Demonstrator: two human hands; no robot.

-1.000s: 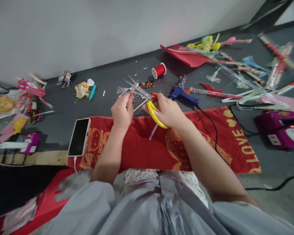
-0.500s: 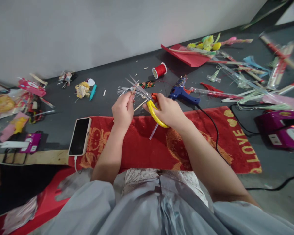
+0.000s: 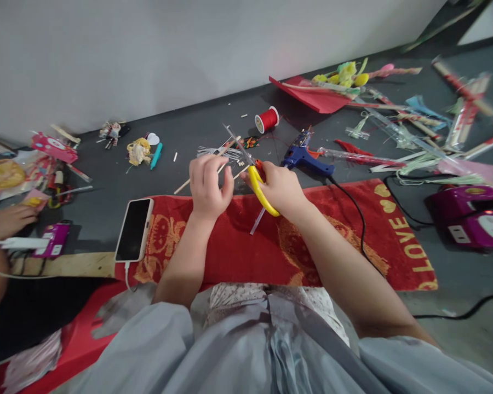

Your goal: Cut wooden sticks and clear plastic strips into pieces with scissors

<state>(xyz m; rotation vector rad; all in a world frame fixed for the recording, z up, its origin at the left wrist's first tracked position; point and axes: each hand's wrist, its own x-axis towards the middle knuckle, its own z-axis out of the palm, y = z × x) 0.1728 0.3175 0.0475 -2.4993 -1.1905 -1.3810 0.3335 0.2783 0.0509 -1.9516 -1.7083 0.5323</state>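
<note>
My right hand (image 3: 280, 189) grips a pair of scissors (image 3: 258, 186) by the yellow handles. The blades point up and left and lie nearer together, over the sticks. My left hand (image 3: 208, 186) is open, thumb apart from the loosely bent fingers. Beneath its fingers runs a thin wooden stick (image 3: 182, 186), slanting from lower left to upper right towards the blades. Behind the fingers lies a bundle of whitish wires or strands (image 3: 210, 150), partly hidden. Small cut stick pieces (image 3: 240, 162) are scattered close to the scissors.
A red towel (image 3: 246, 246) covers the table's front edge, with a phone (image 3: 134, 230) at its left. Further off are a spool of red thread (image 3: 267, 119), a blue glue gun (image 3: 306, 156) with its cord and a purple box (image 3: 470, 216). Another person's hand (image 3: 12, 221) is at far left.
My left hand has loosened from a pinch, its thumb apart, and a stick now shows under it. The scissor blades have come closer together. Another person's hand has appeared at far left.
</note>
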